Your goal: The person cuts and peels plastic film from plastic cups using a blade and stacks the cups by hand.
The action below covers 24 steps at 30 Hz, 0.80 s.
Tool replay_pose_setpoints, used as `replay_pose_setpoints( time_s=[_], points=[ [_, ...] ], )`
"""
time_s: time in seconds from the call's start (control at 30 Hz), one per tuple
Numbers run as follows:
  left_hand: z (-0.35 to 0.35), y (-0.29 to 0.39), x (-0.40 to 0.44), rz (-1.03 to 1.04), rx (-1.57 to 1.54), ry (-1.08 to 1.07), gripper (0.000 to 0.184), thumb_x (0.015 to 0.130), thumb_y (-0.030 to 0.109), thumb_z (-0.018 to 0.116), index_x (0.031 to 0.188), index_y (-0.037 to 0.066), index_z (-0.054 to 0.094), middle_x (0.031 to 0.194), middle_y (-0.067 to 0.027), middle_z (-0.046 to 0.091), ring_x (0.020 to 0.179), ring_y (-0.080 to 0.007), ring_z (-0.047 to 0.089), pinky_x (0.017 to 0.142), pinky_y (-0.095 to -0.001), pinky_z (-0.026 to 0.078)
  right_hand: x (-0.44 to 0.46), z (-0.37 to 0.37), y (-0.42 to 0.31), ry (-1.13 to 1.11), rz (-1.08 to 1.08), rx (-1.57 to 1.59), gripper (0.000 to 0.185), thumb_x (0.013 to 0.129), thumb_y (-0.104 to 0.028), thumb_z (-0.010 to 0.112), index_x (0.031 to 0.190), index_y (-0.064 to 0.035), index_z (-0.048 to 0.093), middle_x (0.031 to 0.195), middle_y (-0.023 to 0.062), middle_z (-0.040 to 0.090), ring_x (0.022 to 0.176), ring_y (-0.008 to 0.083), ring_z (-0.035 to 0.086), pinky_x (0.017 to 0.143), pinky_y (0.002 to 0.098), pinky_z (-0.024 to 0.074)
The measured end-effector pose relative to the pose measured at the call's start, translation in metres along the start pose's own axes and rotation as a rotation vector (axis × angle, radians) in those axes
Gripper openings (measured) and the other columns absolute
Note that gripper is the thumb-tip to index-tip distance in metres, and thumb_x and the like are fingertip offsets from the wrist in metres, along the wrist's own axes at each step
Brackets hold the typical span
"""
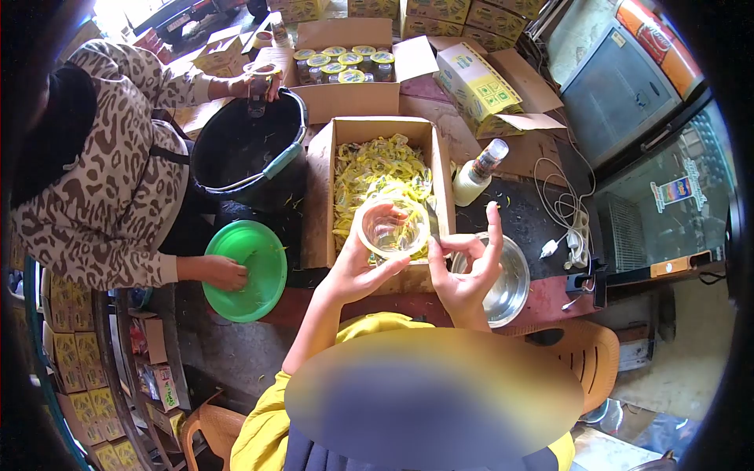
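My left hand (357, 271) is wrapped round a clear jar (392, 228) with a pale rim, its mouth tilted up toward the camera. Close to the jar's right side is my right hand (470, 275), thumb and index finger drawn together, another finger pointing up; anything between the fingertips is too small to make out. Under the jar stands an open cardboard box (318, 184) full of small yellow wrapped packets (381, 165). A metal bowl (510, 282) sits partly behind my right hand. A white bottle (471, 184) with a clear top stands right of the box.
At the left, a person in a patterned top (129, 157) holds a jar (258, 90) over a black bucket (206, 169) and reaches into a green basin (271, 271). Behind are a carton of lidded jars (345, 102) and another carton (475, 78). White cables (550, 196) lie right.
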<state>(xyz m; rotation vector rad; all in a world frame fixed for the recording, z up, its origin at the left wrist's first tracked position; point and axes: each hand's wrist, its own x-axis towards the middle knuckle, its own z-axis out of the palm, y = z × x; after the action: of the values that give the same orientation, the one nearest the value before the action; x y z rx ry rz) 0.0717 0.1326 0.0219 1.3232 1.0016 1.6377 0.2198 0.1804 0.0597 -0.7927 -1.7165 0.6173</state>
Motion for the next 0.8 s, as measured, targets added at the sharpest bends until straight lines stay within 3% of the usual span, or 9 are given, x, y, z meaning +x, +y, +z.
replay_pose_setpoints(
  time_s=[0.53,0.8],
  points=[
    [-0.006,0.001,0.001,0.023,0.120,-0.088,0.069,0.071,0.006,0.067,0.128,0.004,0.028,0.119,-0.0114,0.040,0.112,-0.0197,0.042,0.092,-0.0336,0.037,0.005,0.008,0.000,0.041,-0.116,-0.162,0.080,0.065,0.005,0.068,0.131,0.0064,0.023,0.069,0.0075,0.063,0.063,0.0136,0.063,0.064,0.0231,0.0486],
    [-0.006,0.001,0.000,-0.004,0.023,-0.120,0.066,0.069,0.008,0.067,0.125,0.003,0.032,0.118,-0.0105,0.041,0.112,-0.0189,0.041,0.095,-0.0325,0.035,0.012,0.007,0.005,0.005,-0.092,-0.070,0.083,0.065,0.005,0.067,0.133,0.0043,0.019,0.066,0.0064,0.061,0.059,0.0094,0.059,0.065,0.0211,0.0468]
  ],
)
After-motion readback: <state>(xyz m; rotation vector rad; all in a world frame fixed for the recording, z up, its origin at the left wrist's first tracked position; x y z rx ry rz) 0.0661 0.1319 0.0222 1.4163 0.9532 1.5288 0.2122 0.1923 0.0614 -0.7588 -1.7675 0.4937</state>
